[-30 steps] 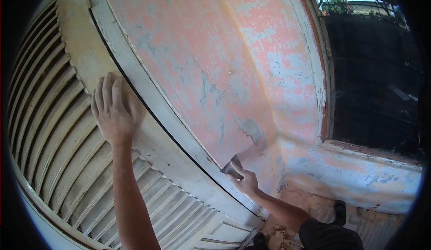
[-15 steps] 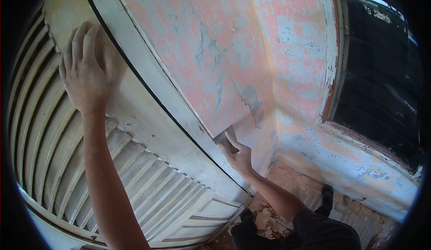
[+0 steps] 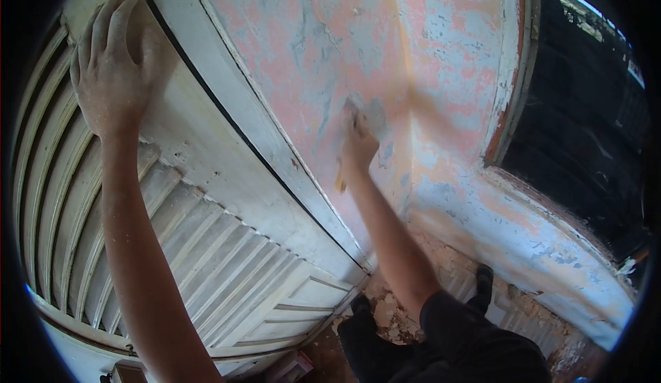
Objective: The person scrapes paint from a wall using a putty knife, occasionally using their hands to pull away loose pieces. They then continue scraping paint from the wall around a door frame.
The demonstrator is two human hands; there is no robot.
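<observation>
My left hand (image 3: 113,73) lies against the pale frame of a louvered shutter door (image 3: 206,156), fingers stretched out and holding nothing. In my right hand (image 3: 360,150), closed and a little blurred, is a scraper (image 3: 352,108) with a dark flat blade. A yellowish end, seemingly its handle, sticks out below the hand. The blade is at the peeling pink and grey wall (image 3: 275,46), close to a bare grey patch; motion blur hides whether it touches.
To the right is a dark window (image 3: 585,121) with a worn, chipped frame. Paint flakes (image 3: 392,307) litter the floor around my feet. A small pinkish box (image 3: 292,368) sits low by the shutter door. The wall corner runs down between door and window.
My right hand has moved up the wall with the scraper, away from the door frame's edge. The left hand stays on the door; the view has shifted slightly.
</observation>
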